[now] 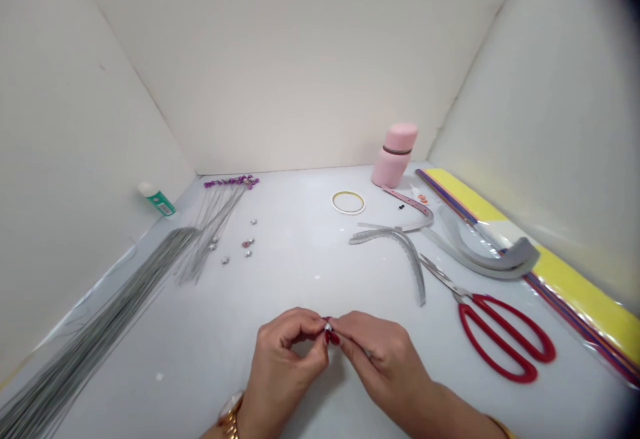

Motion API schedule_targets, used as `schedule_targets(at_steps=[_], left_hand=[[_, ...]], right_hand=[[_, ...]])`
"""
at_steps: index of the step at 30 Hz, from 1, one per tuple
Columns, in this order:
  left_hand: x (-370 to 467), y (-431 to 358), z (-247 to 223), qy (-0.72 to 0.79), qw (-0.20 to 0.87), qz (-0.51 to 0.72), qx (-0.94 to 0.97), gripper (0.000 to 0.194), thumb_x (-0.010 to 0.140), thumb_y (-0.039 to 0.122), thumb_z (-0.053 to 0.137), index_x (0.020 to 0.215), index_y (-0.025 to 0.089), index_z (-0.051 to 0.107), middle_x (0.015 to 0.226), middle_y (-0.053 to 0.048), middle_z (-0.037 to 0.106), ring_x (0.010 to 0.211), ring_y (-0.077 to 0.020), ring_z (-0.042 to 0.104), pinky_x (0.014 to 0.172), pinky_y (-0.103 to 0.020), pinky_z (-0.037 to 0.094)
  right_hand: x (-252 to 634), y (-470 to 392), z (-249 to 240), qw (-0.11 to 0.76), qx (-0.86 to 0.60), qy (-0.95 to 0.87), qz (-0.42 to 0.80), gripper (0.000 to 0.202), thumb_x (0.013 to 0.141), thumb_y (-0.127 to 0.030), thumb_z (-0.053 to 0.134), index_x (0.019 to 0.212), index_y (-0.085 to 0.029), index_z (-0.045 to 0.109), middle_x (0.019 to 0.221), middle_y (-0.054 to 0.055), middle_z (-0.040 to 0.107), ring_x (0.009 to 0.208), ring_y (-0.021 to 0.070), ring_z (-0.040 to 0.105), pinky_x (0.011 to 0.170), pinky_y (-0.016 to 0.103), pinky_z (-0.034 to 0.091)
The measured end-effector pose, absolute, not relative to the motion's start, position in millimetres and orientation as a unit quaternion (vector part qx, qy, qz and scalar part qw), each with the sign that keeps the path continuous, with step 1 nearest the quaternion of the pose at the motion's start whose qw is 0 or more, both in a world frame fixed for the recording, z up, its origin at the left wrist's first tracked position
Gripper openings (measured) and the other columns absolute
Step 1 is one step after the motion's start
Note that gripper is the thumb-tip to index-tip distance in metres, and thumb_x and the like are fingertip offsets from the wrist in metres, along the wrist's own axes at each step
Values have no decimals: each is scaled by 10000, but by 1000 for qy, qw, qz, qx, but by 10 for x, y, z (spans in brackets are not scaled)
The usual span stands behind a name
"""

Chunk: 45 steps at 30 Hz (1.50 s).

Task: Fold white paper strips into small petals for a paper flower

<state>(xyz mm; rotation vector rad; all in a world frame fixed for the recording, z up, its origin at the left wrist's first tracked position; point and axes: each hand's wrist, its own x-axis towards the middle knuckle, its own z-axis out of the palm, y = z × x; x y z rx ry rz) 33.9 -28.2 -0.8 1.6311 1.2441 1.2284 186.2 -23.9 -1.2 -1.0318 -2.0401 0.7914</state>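
Observation:
My left hand (293,349) and my right hand (377,352) meet at the front middle of the table, thumbs and forefingers pinched together. Between their fingertips is a small silver piece (327,327), which looks like a folded paper star; the fingers cover most of it. Several small silver stars (225,261) lie on the table ahead and to the left, one of them with a reddish mark (245,244). To the right of my hands are curved silver paper strips (411,259).
Red-handled scissors (493,322) lie at right, beside wide silver strips (500,262) and yellow-topped sheets (575,279). Behind stand a pink bottle (395,156) and a tape roll (349,202). On the left are grey wires (115,299), purple-tipped stems (233,182) and a green-and-white glue bottle (157,199).

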Motion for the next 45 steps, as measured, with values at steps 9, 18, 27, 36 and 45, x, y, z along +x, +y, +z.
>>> schedule_targets(at_steps=[9,18,27,36,45], left_hand=[[269,-276,-2,444,422,460,642,176,795,104,539,895,192,655,809,-45,656,748,-149,619,681,-253,502],[271,-307,-28,439,357,454,688,274,777,68,554,1007,205,610,822,-30,657,727,-125,619,649,-207,504],[274,-298,-18,444,348,450,692,196,768,74,568,930,160,635,788,-46,665,702,-133,624,626,-207,509],[262,-298,-49,425,309,468,710,266,790,25,522,975,189,620,837,-31,664,759,-117,610,682,-198,484],[259,-305,-30,414,330,465,710,310,766,3,526,988,190,635,865,-62,668,774,-134,619,690,-221,499]], right_hand=[[1861,-232,93,384,-450,-640,491,176,833,-246,495,856,-179,655,707,27,643,655,143,582,603,232,454],[1810,-201,87,400,-464,-475,632,178,783,-288,570,739,-128,634,591,1,588,572,101,518,553,204,412],[1819,-233,62,390,-469,-540,580,190,818,-284,528,817,-140,653,614,5,593,588,111,525,556,215,428],[1851,-246,-9,404,-453,-651,456,178,815,-178,510,938,-193,638,791,34,655,714,149,606,657,248,473],[1869,-208,29,392,-435,-690,426,179,809,-146,516,878,-194,674,700,15,662,634,133,596,589,212,454]])
